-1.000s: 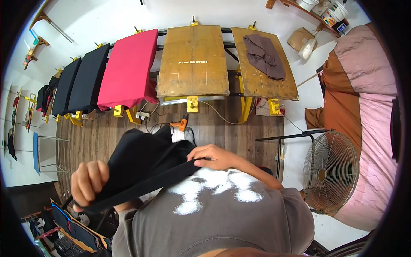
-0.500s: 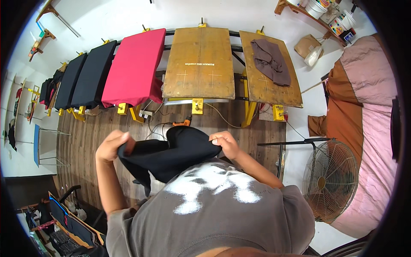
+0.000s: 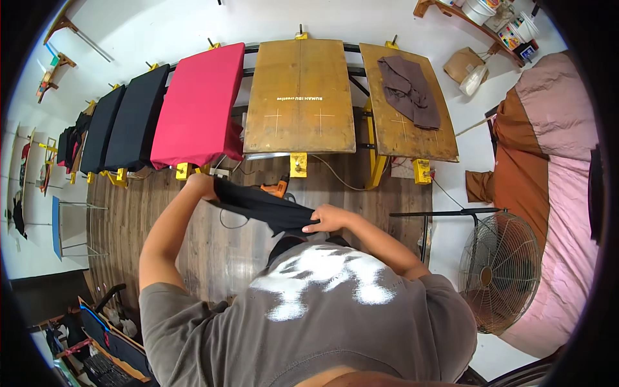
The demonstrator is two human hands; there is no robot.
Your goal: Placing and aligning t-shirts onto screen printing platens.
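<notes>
A black T-shirt (image 3: pixel 264 205) is stretched between my two hands in front of my body. My left hand (image 3: pixel 201 187) is closed on its upper left end, just below the pink shirt's board. On the right end, my right hand (image 3: pixel 327 219) grips the cloth with thumb and bent fingers. The fabric slopes down from left to right, and its lower edge hangs loose. Beyond it stands a bare wooden board (image 3: pixel 300 129) with pale cross marks. On its left a pink shirt (image 3: pixel 200 103) is spread over another board.
Two boards with black shirts (image 3: pixel 138 116) continue leftward. A crumpled grey-brown cloth (image 3: pixel 409 90) lies on the right-hand board (image 3: pixel 419 147). An orange power tool (image 3: pixel 277 187) with a cable is on the floor behind the T-shirt. To my right is a fan (image 3: pixel 500 274) beside pink and brown fabric (image 3: pixel 516 155).
My left hand has moved up and rightward, away from me. The black T-shirt has gone from a bunched, folded shape to a narrower taut band, and my right hand has dropped slightly.
</notes>
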